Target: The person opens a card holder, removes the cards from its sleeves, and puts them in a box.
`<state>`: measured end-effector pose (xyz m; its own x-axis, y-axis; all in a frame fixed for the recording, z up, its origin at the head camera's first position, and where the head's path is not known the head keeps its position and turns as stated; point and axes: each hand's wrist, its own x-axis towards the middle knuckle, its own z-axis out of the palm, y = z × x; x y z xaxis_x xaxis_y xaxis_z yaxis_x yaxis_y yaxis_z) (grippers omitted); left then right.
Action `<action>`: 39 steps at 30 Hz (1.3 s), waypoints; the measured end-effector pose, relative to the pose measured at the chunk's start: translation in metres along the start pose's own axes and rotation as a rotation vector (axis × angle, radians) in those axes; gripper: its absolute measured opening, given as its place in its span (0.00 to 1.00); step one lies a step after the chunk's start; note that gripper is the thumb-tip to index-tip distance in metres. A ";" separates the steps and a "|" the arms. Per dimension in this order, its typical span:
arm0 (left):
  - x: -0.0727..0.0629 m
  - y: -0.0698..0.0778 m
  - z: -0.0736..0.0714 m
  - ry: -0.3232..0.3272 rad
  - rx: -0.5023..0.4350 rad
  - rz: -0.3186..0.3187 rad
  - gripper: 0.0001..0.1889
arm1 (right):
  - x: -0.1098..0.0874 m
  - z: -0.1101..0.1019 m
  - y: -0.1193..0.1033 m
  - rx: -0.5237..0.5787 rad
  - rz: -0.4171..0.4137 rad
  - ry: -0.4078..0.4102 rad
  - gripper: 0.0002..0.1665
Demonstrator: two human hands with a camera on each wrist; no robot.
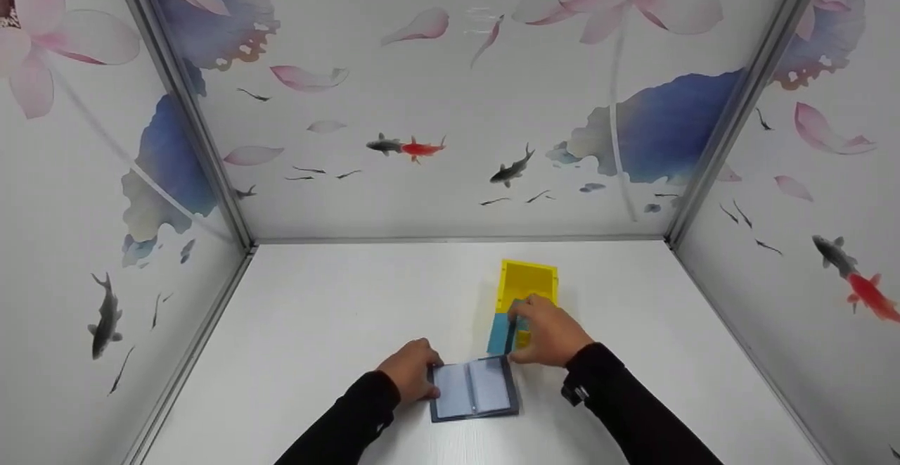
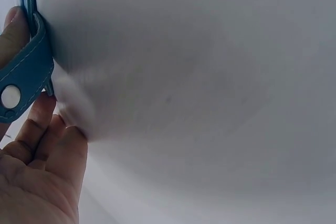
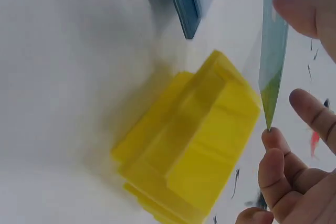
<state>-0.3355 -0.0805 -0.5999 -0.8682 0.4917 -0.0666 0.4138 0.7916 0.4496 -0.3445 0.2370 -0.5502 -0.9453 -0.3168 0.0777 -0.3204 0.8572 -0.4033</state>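
A dark blue card holder (image 1: 472,387) lies spread open on the white table, its pale clear sleeves showing. My left hand (image 1: 411,370) grips its left edge; up close in the left wrist view, the holder's teal strap (image 2: 32,69) has a round snap button. Behind the holder's right side, my right hand (image 1: 552,331) pinches a thin card (image 3: 273,51) by its edges, thumb at one end and fingertips at the other. The card looks teal with a yellow-green end and is seen nearly edge-on. What is printed on it cannot be read.
A yellow plastic bin (image 1: 529,275) stands just behind the right hand, partly covered by it. White panels with lotus and fish pictures enclose the table (image 1: 337,296) at the back and both sides, with grey metal strips (image 1: 457,240) along the edges.
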 end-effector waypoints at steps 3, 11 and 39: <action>0.001 -0.001 0.002 0.002 0.009 -0.008 0.23 | 0.010 -0.010 0.009 -0.021 0.044 0.065 0.35; 0.001 -0.002 0.001 -0.001 0.024 -0.014 0.24 | 0.035 -0.028 0.024 -0.030 0.203 0.071 0.42; 0.002 -0.008 0.009 0.006 0.047 -0.010 0.24 | 0.062 -0.019 0.022 -0.232 0.189 -0.032 0.38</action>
<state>-0.3384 -0.0830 -0.6115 -0.8741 0.4813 -0.0658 0.4171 0.8130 0.4063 -0.4113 0.2437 -0.5374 -0.9883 -0.1524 -0.0091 -0.1480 0.9708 -0.1888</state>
